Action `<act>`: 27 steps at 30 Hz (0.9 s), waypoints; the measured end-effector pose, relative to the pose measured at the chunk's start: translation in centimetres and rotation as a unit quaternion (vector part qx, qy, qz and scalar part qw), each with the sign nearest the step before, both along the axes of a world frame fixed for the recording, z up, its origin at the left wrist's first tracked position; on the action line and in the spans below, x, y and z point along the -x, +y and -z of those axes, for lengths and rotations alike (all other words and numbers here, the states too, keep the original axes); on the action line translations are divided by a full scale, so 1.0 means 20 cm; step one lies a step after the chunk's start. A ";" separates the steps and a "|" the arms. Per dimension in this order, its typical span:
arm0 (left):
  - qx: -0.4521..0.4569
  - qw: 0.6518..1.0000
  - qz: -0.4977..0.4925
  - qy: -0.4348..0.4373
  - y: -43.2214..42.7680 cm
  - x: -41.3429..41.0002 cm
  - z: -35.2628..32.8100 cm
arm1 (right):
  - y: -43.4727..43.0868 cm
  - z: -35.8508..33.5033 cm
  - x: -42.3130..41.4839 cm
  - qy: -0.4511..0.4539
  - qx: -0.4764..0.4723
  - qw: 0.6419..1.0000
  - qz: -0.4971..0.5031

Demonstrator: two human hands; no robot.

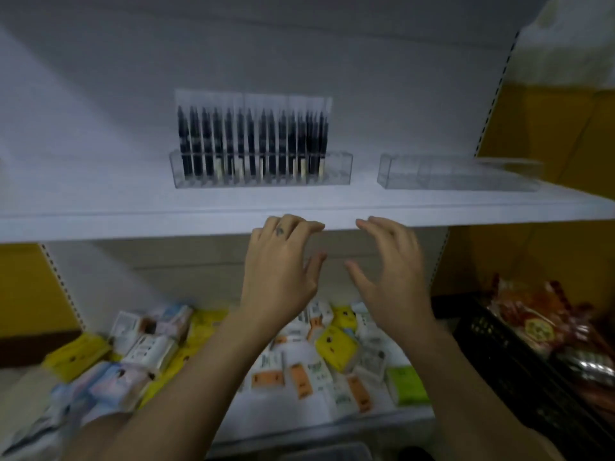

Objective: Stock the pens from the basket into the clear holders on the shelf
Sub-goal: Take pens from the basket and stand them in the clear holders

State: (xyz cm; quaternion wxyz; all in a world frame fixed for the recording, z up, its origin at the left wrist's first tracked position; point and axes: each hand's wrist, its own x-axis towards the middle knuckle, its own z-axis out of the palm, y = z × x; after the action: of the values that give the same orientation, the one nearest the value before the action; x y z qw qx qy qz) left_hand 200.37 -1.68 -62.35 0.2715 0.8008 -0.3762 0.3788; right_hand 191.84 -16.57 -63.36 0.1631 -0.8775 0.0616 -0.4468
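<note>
Head view shows dark pens (253, 141) standing up in a row inside a clear holder (339, 174) on the white shelf (100, 224). The pens are in see-through sleeves. They fill most of the holder from left to right. A little to the right sits a second clear holder (449, 176), and you can see right through it to the shelf.

Nearer, both hands are up in front of the shelf's front edge. The left hand (283, 274) holds nothing. Its fingers are spread and bent a little. The tips lie over the shelf edge, but I cannot tell if they touch it. One finger has a small dark mark. The right hand (389, 271) is close beside it, with a gap between them. It holds nothing too. Its fingers are spread wide and look a bit blurry.

Under the hands is a lower shelf (283, 415) with many small packs (336, 344) in yellow, white, orange, green and light blue. A black basket (492, 341) on the right holds shiny orange-red packets (525, 314). Yellow panels (539, 128) stand at the sides, and the back wall (299, 54) is white.
</note>
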 end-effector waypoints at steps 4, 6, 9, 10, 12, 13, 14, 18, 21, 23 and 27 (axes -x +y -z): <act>-0.039 0.996 -0.002 0.085 0.03 0.10 0.35 | 0.03 0.37 0.10 0.057 -0.037 0.997 0.024; -0.081 0.985 0.006 0.156 0.03 0.14 0.51 | 0.02 0.56 0.12 0.121 -0.061 0.991 0.025; -0.132 0.959 0.009 0.250 0.04 0.19 0.73 | 0.01 0.79 0.15 0.231 -0.080 0.969 0.031; -0.147 0.951 0.003 0.271 0.04 0.21 0.79 | 0.02 0.86 0.15 0.262 -0.087 0.961 0.029; -0.170 0.931 -0.004 0.322 0.04 0.23 0.92 | 0.01 1.00 0.16 0.321 -0.102 0.941 0.023; -0.174 0.918 0.000 0.357 0.04 0.24 0.98 | 0.01 1.08 0.17 0.350 -0.105 0.930 0.022; -0.174 0.903 0.004 0.392 0.04 0.24 1.05 | 0.01 1.15 0.18 0.380 -0.107 0.919 0.020; -0.213 0.850 0.003 0.482 0.13 0.26 1.32 | 0.02 1.41 0.23 0.456 -0.156 0.876 0.008; -0.216 0.826 -0.008 0.521 0.17 0.28 1.49 | 0.05 1.56 0.25 0.512 -0.164 0.843 -0.007; -0.222 0.812 -0.011 0.540 0.16 0.30 1.57 | 0.06 1.65 0.27 0.537 -0.175 0.825 -0.022; -0.255 0.768 -0.028 0.586 0.14 0.32 1.73 | 0.06 1.84 0.30 0.617 -0.158 0.770 -0.039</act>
State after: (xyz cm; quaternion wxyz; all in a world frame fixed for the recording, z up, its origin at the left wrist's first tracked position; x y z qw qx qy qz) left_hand 193.95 1.17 -96.91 0.2148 0.9170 -0.2042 -0.2669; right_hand 185.77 -15.47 -100.07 0.2439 -0.9277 0.1847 0.2138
